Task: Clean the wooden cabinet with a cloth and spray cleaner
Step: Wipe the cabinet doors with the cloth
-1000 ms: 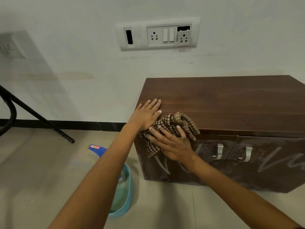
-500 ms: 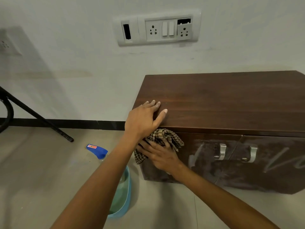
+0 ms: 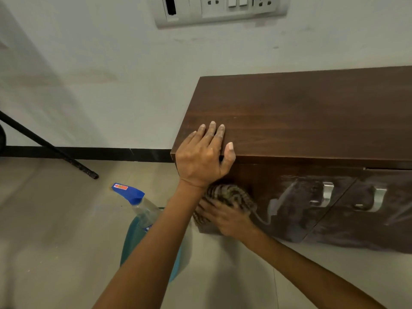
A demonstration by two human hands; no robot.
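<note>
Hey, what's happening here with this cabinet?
A person is wiping down the wooden cabinet. The left hand rests flat on the front left corner of its top. The right hand presses a checked cloth low against the left door. A pale dusty film covers both doors around the metal handles, so the fronts are not yet clean. The spray bottle stands untouched on the floor at a blue basin.

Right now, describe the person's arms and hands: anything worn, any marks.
The left forearm and right forearm are bare, no sleeves in view. Neither the left hand nor the right hand shows gloves, rings or a watch. Pale dust coats the left hand's fingers.
</note>
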